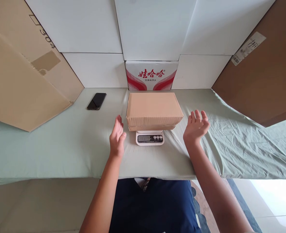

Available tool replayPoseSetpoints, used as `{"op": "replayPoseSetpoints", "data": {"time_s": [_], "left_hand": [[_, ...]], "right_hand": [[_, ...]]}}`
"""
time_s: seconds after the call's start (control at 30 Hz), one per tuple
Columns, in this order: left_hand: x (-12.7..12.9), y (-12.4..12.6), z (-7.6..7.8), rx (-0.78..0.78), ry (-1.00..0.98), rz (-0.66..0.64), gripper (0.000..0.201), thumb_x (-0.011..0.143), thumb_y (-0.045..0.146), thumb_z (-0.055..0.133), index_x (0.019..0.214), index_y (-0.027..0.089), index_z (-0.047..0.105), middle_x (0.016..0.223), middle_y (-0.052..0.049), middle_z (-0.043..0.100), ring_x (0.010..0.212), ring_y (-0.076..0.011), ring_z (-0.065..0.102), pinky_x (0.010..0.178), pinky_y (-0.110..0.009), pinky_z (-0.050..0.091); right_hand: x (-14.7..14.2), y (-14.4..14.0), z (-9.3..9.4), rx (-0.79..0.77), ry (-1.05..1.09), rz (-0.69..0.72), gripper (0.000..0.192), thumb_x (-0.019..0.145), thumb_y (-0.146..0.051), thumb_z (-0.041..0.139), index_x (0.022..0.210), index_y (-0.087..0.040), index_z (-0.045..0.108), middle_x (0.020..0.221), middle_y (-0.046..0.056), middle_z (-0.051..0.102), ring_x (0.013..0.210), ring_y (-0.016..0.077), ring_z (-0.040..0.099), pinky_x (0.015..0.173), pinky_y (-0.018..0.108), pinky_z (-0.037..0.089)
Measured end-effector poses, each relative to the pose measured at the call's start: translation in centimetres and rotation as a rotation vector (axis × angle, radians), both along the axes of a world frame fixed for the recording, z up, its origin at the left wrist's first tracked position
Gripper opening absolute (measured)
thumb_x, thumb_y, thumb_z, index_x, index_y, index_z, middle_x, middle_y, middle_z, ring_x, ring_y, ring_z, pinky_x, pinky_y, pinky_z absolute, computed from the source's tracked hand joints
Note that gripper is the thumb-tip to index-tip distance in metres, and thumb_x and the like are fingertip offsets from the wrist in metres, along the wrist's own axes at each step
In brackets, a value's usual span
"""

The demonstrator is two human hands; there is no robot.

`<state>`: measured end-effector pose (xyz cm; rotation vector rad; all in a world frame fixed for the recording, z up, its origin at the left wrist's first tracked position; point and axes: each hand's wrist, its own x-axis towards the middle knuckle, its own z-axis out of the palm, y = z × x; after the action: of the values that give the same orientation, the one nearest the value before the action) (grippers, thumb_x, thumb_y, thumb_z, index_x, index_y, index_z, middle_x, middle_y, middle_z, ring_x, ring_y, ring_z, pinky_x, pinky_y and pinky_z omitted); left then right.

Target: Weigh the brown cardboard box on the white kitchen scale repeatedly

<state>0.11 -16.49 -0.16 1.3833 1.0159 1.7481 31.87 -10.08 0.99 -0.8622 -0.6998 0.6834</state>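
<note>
Cardboard, plain and brown, makes up the box (154, 110) that sits between the two hands; it rests on a small white kitchen scale (150, 138), whose display and buttons stick out from under the box's near edge. The left hand (117, 139) stands edge-on just to the left of the box's near corner, palm turned towards it, fingers straight and together; its grip is released and holds nothing, and a narrow gap shows between fingertips and cardboard. The right hand (195, 127) hovers on the other side, a little further from the box than the left, palm facing inward, fingers spread and slightly curled; that grip is likewise released and empty. Neither hand touches the box or the scale.

Both forearms reach in from the near edge of the bench (60, 152), which is covered in a pale green cloth, smooth by the left hand and rumpled beyond the right. Past the left hand and further back lies a black phone (96, 101), face up, well apart from the box. Directly behind the box stands a white carton with red characters (152, 76), set against white panels. Large brown cardboard sheets lean in at either side; the scale's display seems blank, though it is too small to read with certainty.
</note>
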Motion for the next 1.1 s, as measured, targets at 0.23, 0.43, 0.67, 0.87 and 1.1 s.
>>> {"op": "replayPoseSetpoints", "data": {"time_s": [0.23, 0.43, 0.67, 0.87, 1.1], "left_hand": [[0.0, 0.3, 0.2, -0.021, -0.017, 0.081, 0.072, 0.094, 0.052, 0.06, 0.159, 0.031, 0.039, 0.171, -0.006, 0.034, 0.159, -0.0291, 0.027, 0.13, -0.044, 0.028], [0.0, 1.0, 0.0, -0.069, -0.047, 0.108, 0.071, 0.095, 0.051, 0.056, 0.159, 0.028, 0.039, 0.17, -0.006, 0.034, 0.159, -0.0272, 0.028, 0.13, -0.041, 0.029], [0.2, 1.2, 0.3, -0.124, -0.087, 0.107, 0.07, 0.092, 0.048, 0.058, 0.157, 0.027, 0.044, 0.169, -0.006, 0.036, 0.159, -0.0269, 0.03, 0.129, -0.04, 0.031], [0.1, 1.2, 0.0, -0.12, -0.064, 0.091, 0.068, 0.094, 0.047, 0.058, 0.157, 0.027, 0.044, 0.169, -0.005, 0.037, 0.159, -0.0272, 0.029, 0.129, -0.041, 0.031], [0.3, 0.9, -0.3, -0.093, -0.006, -0.01, 0.069, 0.095, 0.049, 0.06, 0.158, 0.027, 0.043, 0.167, -0.006, 0.041, 0.157, -0.0306, 0.033, 0.13, -0.044, 0.031]], "right_hand": [[-0.8, 2.0, -1.1, -0.165, 0.095, 0.034, 0.044, 0.085, -0.054, 0.042, 0.12, -0.028, 0.049, 0.142, 0.009, 0.056, 0.144, 0.0245, 0.053, 0.129, 0.056, 0.029], [-2.1, 2.7, -0.9, -0.228, 0.12, 0.026, 0.038, 0.083, -0.051, 0.047, 0.111, -0.027, 0.053, 0.123, 0.006, 0.063, 0.127, 0.0211, 0.063, 0.124, 0.05, 0.037], [-2.5, 2.5, -0.7, -0.231, 0.118, 0.041, 0.033, 0.081, -0.048, 0.051, 0.105, -0.027, 0.059, 0.108, 0.001, 0.065, 0.11, 0.0176, 0.067, 0.111, 0.041, 0.048], [-3.0, 1.8, -0.1, -0.228, 0.03, 0.079, 0.036, 0.08, -0.047, 0.052, 0.108, -0.027, 0.056, 0.114, 0.003, 0.064, 0.116, 0.021, 0.064, 0.115, 0.046, 0.044], [-3.2, -0.3, -1.1, -0.115, -0.326, 0.209, 0.043, 0.089, -0.058, 0.043, 0.121, -0.03, 0.052, 0.127, 0.008, 0.06, 0.123, 0.0291, 0.058, 0.108, 0.055, 0.047]]}}
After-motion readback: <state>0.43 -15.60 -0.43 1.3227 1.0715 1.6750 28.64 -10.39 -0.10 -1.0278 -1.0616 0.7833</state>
